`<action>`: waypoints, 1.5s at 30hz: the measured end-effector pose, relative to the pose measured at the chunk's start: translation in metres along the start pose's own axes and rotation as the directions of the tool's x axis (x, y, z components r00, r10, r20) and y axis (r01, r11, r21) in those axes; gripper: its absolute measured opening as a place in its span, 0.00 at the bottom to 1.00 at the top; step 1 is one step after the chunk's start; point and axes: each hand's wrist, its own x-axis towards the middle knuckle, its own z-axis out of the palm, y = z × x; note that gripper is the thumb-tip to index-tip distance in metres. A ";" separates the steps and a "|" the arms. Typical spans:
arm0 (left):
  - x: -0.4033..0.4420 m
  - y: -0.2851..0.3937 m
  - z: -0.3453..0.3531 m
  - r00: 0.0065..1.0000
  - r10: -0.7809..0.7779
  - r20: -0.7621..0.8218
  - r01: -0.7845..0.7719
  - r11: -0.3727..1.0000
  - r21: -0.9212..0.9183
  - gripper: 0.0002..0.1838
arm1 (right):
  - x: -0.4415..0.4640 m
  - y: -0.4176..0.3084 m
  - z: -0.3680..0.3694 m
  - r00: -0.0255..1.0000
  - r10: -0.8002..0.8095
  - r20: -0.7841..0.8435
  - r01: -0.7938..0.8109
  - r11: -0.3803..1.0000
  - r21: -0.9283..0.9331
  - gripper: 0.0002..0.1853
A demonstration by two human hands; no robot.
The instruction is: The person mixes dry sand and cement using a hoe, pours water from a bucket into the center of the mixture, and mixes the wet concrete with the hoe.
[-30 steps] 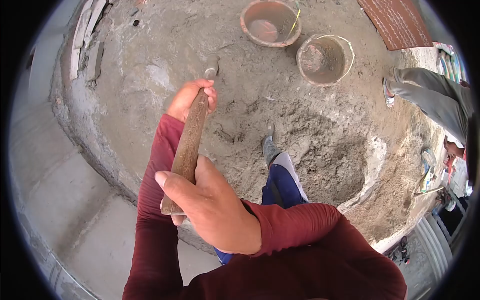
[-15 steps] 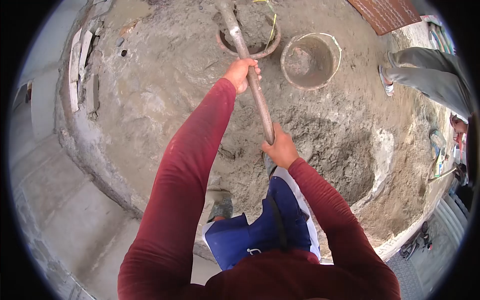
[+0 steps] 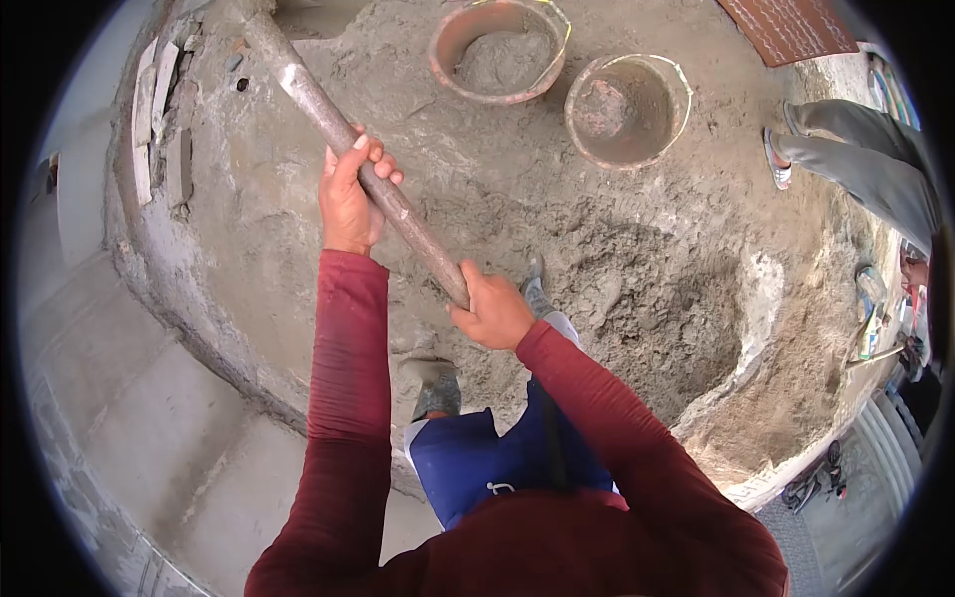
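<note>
Both of my hands grip the thick round handle of a hoe (image 3: 316, 104), which slants from upper left to lower right. My left hand (image 3: 350, 199) is closed around the middle of the handle. My right hand (image 3: 494, 308) wraps its lower end. The hoe's blade (image 3: 316, 18) shows only partly at the top edge, low over the wet grey mortar (image 3: 408, 109). Up and to the right of my left hand stands a bucket with mortar inside (image 3: 438, 62). A second bucket (image 3: 577, 119) beside it has a stained inner bottom and a wire handle.
A rough pile of mortar (image 3: 647, 308) spreads right of my boots (image 3: 436, 386). Broken tile strips (image 3: 144, 129) lie along the left edge, near a concrete ledge (image 3: 149, 388). Another person's legs (image 3: 856, 139) stand at the right. A brown patterned panel (image 3: 796, 30) is at upper right.
The hoe has swung left, away from above the first bucket, and both hands moved left with it. Mortar now shows plainly in that bucket.
</note>
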 end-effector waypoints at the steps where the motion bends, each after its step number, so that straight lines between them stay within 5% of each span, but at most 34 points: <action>1: -0.007 0.001 -0.015 0.993 0.041 -0.109 -0.031 0.995 0.093 0.14 | 0.006 -0.011 0.009 1.000 0.001 0.001 -0.001 1.000 0.008 0.24; 3: -0.008 -0.018 -0.046 0.980 0.051 -0.193 -0.021 0.988 0.156 0.15 | 0.035 -0.012 0.031 1.000 0.005 0.018 -0.005 1.000 0.011 0.23; 6: -0.023 -0.091 -0.102 0.927 -0.136 -0.348 0.251 0.917 0.309 0.13 | 0.075 0.020 0.072 1.000 0.026 -0.017 -0.025 0.996 0.088 0.19; 7: -0.033 -0.121 -0.119 0.905 -0.214 -0.369 0.338 0.887 0.316 0.13 | 0.082 0.039 0.088 0.989 0.136 0.049 -0.144 0.962 0.234 0.17; 9: -0.067 -0.189 -0.152 0.818 -0.354 -0.453 0.527 0.776 0.346 0.10 | 0.066 0.073 0.126 0.929 0.341 0.144 -0.368 0.807 0.463 0.13; 12: -0.144 -0.270 -0.193 0.587 -0.715 -0.380 0.808 0.482 0.341 0.07 | -0.008 0.153 0.222 0.770 0.583 0.260 -0.585 0.481 0.653 0.14; 15: -0.172 -0.266 -0.181 0.518 -0.781 -0.349 0.851 0.431 0.300 0.07 | -0.041 0.114 0.198 0.706 0.660 0.257 -0.693 0.568 0.444 0.13; 17: -0.168 -0.247 -0.182 0.506 -0.790 -0.346 0.861 0.439 0.258 0.06 | -0.024 0.106 0.184 0.702 0.624 0.343 -0.703 0.531 0.472 0.12; 19: -0.147 -0.216 -0.171 0.489 -0.838 -0.242 0.854 0.516 -0.061 0.05 | -0.010 0.075 0.155 0.697 0.586 0.413 -0.710 0.487 0.508 0.12; 20: -0.135 -0.202 -0.165 0.494 -0.835 -0.243 0.853 0.519 -0.050 0.05 | -0.002 0.028 0.124 0.689 0.587 0.426 -0.701 0.389 0.597 0.09; 22: -0.116 -0.180 -0.149 0.469 -0.855 -0.220 0.728 0.516 -0.452 0.09 | -0.002 -0.032 0.088 0.686 0.583 0.436 -0.670 0.273 0.690 0.06; 25: -0.086 -0.156 -0.134 0.563 -0.808 -0.172 0.697 0.576 -0.428 0.11 | -0.021 -0.088 0.050 0.714 0.558 0.422 -0.617 0.216 0.757 0.06; 27: -0.072 -0.122 -0.109 0.575 -0.812 -0.104 0.734 0.567 -0.373 0.10 | -0.035 -0.126 0.016 0.833 0.379 0.404 -0.502 0.209 0.839 0.08; 29: -0.067 -0.070 -0.072 0.594 -0.804 -0.036 0.739 0.562 -0.370 0.09 | -0.054 -0.157 0.000 0.913 0.233 0.335 -0.386 0.227 0.894 0.12; 33: -0.060 0.003 -0.005 0.653 -0.750 0.101 0.722 0.577 -0.381 0.08 | -0.093 -0.197 -0.016 0.986 0.102 0.131 -0.165 0.514 0.842 0.15; 36: -0.065 0.021 0.041 0.798 -0.593 0.106 0.594 0.744 -0.307 0.08 | -0.126 -0.196 -0.039 0.998 0.031 0.051 -0.058 0.671 0.739 0.15; 38: -0.064 -0.005 0.062 0.878 -0.472 0.082 0.479 0.857 -0.190 0.08 | -0.140 -0.164 -0.039 0.990 0.137 -0.018 -0.092 0.749 0.656 0.24; 39: -0.063 -0.022 0.069 0.939 -0.337 0.070 0.342 0.937 -0.075 0.08 | -0.144 -0.134 -0.047 0.990 0.135 -0.031 -0.103 0.868 0.486 0.27; 41: -0.049 -0.075 0.073 0.953 -0.301 0.040 0.299 0.953 0.057 0.07 | -0.134 -0.050 -0.036 0.966 0.195 -0.170 -0.184 0.980 0.080 0.26; 45: 0.002 -0.161 0.057 0.960 -0.278 0.011 0.276 0.956 0.105 0.12 | -0.064 0.089 -0.026 0.921 0.224 -0.318 -0.284 0.946 -0.158 0.24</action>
